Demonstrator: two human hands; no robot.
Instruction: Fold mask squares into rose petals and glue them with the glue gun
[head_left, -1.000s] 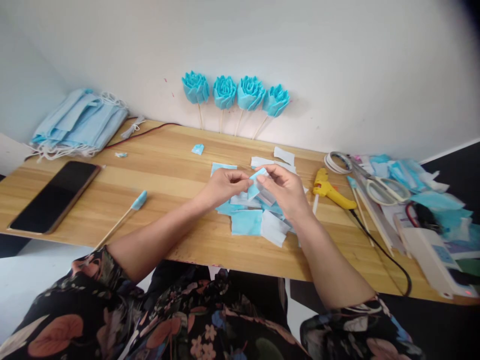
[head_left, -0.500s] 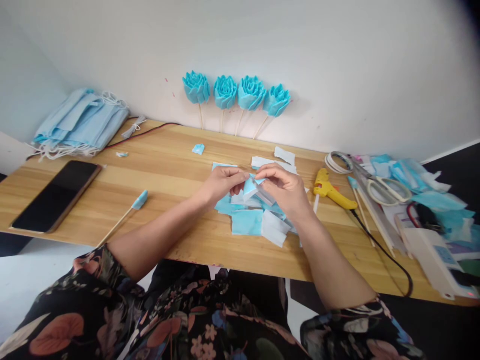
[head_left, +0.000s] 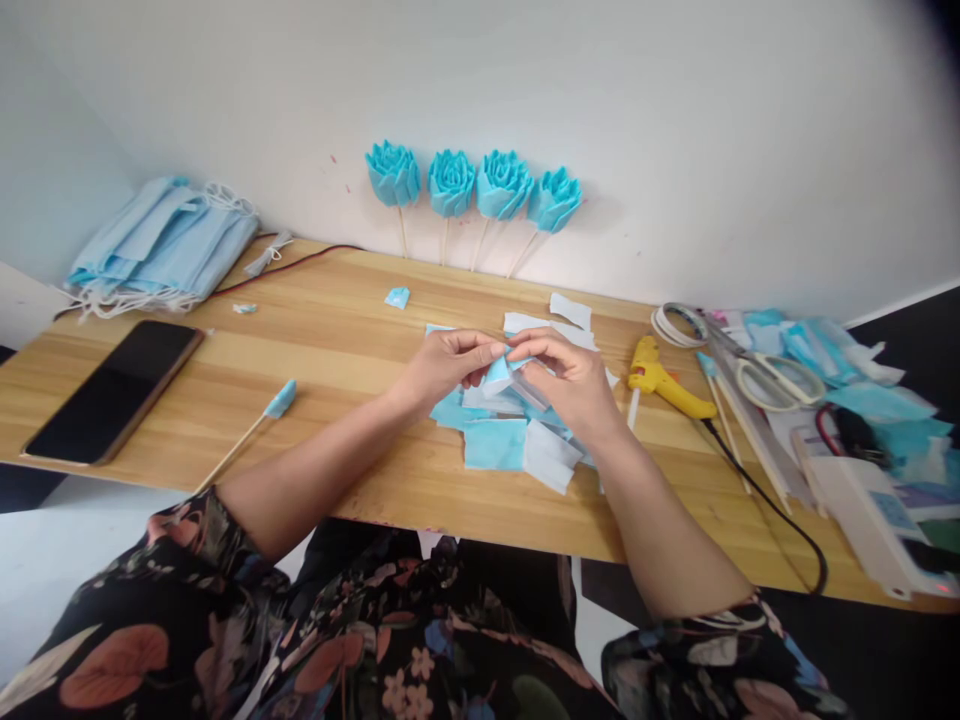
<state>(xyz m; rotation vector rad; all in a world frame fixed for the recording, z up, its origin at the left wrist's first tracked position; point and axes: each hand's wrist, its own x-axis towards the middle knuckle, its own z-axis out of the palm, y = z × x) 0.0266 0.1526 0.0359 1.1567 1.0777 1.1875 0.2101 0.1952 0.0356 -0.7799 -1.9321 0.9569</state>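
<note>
My left hand (head_left: 456, 362) and my right hand (head_left: 564, 375) meet over the table, each closed in a pinch on one small light-blue fabric piece (head_left: 498, 373) that looks partly folded. The fingers cover its upper edge. Beneath them lies a loose pile of cut blue and white fabric pieces (head_left: 495, 443). Left of my left forearm rests a thin stick with a blue wrapped tip (head_left: 280, 400). A small folded blue piece (head_left: 397, 297) lies farther back on the wood.
Several blue fabric flowers (head_left: 504, 186) on sticks lean against the wall. At left are stacked face masks (head_left: 161, 245) and a phone (head_left: 112, 392). A yellow glue gun (head_left: 664, 380) with its cord, scissors (head_left: 776, 382), a tape roll (head_left: 679, 325) and a white power strip (head_left: 862, 520) occupy the right.
The fingertips of both hands have drawn slightly closer over the blue piece, my left thumb shifting a little to the right. Everything else stays where it was.
</note>
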